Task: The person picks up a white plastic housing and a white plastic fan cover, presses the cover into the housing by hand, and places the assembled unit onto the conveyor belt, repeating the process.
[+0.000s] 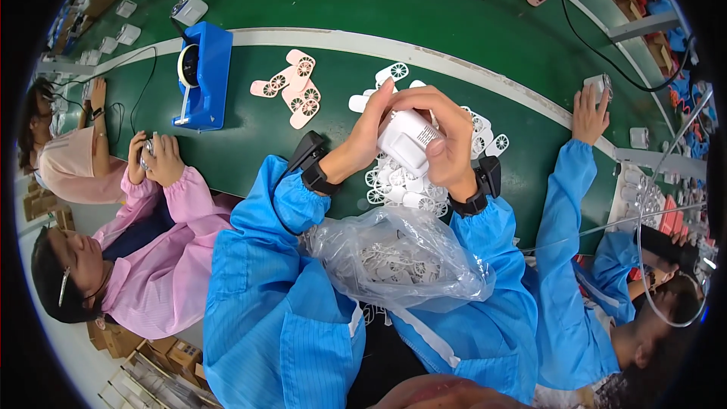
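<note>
Both my hands hold a small white boxy plastic device (407,140) above the green table (454,15). My left hand (369,130) grips its left side with fingers reaching up over the top. My right hand (443,136) wraps around its right side, thumb on the front. Just beneath lies a pile of white flat plastic parts with round grilles (397,185). A clear plastic bag (397,257) holding more such white parts rests on my lap against my blue sleeves.
Pink grille parts (294,89) lie left of the white pile. A blue tape dispenser (201,76) stands further left. A person in pink (163,257) works at my left, a person in blue (572,257) at my right holds a small device (598,85).
</note>
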Available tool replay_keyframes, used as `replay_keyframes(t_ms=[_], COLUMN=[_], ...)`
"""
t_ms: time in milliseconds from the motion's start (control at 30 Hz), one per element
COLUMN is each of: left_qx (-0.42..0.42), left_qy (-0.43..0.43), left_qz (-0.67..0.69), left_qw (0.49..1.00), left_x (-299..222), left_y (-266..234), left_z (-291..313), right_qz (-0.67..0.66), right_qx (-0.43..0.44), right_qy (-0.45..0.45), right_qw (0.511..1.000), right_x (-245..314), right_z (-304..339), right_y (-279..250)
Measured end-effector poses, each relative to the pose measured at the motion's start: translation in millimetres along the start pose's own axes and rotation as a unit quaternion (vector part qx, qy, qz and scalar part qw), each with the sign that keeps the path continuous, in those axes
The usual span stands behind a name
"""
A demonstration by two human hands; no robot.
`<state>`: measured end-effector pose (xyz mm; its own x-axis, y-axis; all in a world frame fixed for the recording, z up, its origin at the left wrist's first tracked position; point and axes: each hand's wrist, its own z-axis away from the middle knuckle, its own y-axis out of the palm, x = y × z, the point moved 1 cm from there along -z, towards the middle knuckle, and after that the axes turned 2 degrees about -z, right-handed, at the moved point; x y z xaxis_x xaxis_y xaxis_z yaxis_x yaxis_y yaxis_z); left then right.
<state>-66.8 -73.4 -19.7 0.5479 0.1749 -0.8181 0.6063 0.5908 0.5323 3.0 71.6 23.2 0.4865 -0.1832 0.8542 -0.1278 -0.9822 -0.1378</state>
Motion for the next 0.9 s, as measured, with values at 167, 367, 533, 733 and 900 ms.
replay_keyframes(t_ms=[167, 367, 533, 733, 900], left_qx=[-0.021, 0.011, 0.052, 0.043, 0.026], left_qy=[0.021, 0.076, 0.079, 0.068, 0.004], left_qz=[-0.016, -0.017, -0.015, -0.138, -0.197], left_qw=[0.999, 0.997, 0.995, 0.987, 0.98], left_x=[11.5, -8.0, -7.2, -20.8, -24.7], left_y=[-2.2, 17.8, 12.1, 9.5, 16.2], left_z=[3.2, 7.5, 3.8, 1.0, 3.4], right_qz=[-0.021, -0.05, -0.028, -0.1, -0.035], right_qx=[-0.043, -0.07, -0.058, -0.128, -0.048], right_qy=[-0.033, -0.084, 0.0, 0.109, 0.077], right_qw=[0.998, 0.993, 0.998, 0.981, 0.995], right_x=[-6.1, -10.9, -8.1, -1.4, -7.6], right_z=[10.5, 10.0, 16.8, 8.2, 4.3], right_y=[8.7, 10.4, 7.0, 1.1, -12.9])
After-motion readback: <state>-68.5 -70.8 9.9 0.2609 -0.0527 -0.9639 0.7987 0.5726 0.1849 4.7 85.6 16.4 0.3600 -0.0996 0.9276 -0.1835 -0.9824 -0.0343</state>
